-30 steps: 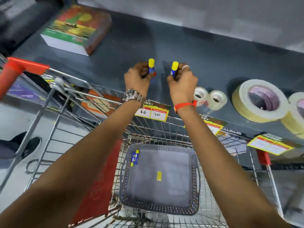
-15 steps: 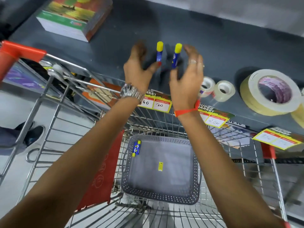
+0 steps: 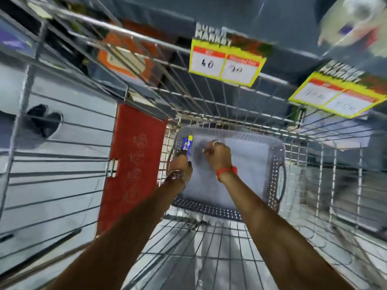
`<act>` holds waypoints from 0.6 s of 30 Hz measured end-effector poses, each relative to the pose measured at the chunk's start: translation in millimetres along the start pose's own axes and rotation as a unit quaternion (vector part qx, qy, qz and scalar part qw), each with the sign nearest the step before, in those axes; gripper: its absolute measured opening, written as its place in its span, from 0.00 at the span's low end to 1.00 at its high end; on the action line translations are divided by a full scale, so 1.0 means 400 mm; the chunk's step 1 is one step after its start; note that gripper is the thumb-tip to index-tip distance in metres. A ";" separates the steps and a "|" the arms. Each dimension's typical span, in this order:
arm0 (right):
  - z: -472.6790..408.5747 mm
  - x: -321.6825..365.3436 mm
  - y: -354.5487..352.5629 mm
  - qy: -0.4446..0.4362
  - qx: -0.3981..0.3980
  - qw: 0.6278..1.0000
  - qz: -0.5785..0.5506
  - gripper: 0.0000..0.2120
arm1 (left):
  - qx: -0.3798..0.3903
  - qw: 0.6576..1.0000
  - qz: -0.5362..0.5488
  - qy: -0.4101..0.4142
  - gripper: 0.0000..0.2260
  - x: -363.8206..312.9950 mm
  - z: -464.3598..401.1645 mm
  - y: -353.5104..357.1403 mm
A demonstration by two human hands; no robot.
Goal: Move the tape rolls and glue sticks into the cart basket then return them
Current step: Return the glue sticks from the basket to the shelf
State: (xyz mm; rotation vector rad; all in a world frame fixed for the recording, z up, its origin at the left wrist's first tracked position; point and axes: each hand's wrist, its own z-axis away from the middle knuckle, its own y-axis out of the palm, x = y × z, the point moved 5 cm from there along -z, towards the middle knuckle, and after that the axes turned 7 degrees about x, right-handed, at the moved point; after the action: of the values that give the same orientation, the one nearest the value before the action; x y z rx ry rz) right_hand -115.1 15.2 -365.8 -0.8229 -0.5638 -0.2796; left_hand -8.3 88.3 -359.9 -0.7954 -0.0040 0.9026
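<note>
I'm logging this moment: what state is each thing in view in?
Grey perforated plastic basket: in the wire cart, upright.
Blue-and-yellow glue stick: lying at the basket's far left corner.
Left hand: reaching toward that stick, grip unclear.
Right hand: curled over the basket; contents hidden.
Yellow price tag: hanging on the shelf edge.

Single head-worn camera, looking steeply down into a wire shopping cart (image 3: 209, 97). Both forearms reach forward from the bottom edge. The view is motion-blurred.
</note>
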 end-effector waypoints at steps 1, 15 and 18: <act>-0.019 0.003 0.016 -0.015 0.012 1.000 0.023 0.12 | 0.022 0.999 -0.036 -0.008 0.13 0.011 -0.014 0.020; -0.146 0.023 0.144 0.061 0.036 0.989 0.126 0.13 | 0.066 0.954 -0.276 0.093 0.13 0.017 -0.121 0.041; -0.130 -0.002 0.132 0.062 0.025 0.992 0.105 0.12 | 0.061 0.934 -0.327 0.132 0.10 0.006 -0.137 0.039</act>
State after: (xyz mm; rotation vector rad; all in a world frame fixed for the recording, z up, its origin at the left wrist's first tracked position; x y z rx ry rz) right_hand -73.5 10.6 -426.9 -0.8040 -0.3632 -0.1227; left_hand -0.2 61.7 -409.7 -0.7259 0.0216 0.1598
